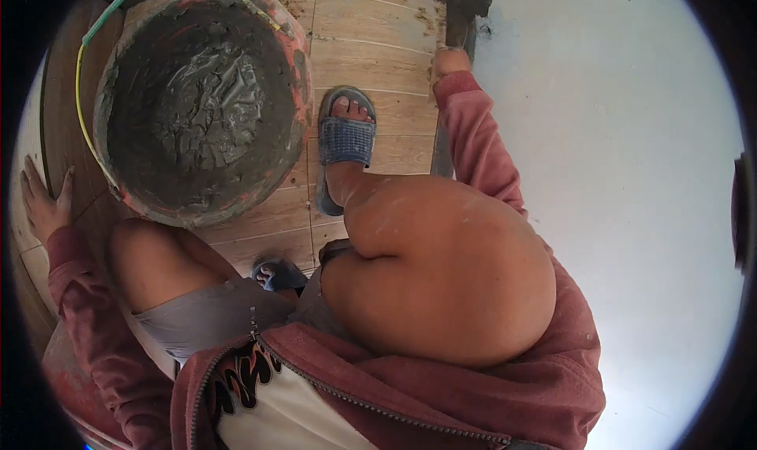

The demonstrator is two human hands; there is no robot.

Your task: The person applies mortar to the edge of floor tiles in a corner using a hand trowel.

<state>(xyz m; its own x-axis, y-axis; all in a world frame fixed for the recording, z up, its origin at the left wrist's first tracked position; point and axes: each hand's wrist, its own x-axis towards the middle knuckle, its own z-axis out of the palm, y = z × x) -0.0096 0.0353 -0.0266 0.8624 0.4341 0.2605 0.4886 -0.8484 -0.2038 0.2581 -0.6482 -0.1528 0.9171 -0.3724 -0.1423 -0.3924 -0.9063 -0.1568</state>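
Bucket point(300, 75): a round, red, mortar-smeared vessel, set upright at upper left on the brown wood-patterned tile floor point(374, 44).
Mortar point(213, 111): wet, dark grey, glistening and ridged, contained in the bucket.
Handle point(108, 15): thin, yellow, with a green sleeve, curved around the bucket's left and upper rim.
Left hand point(52, 207): bare, placed on brown tile left of the bucket, its fingers released and spread.
Right hand point(451, 61): bare, held near the foot of the smooth white wall point(631, 134), its fingers curled; whether anything is grasped cannot be told.
Sandal point(348, 140): blue, ribbed, dusted with grey, worn on the right foot, just beside the bucket.
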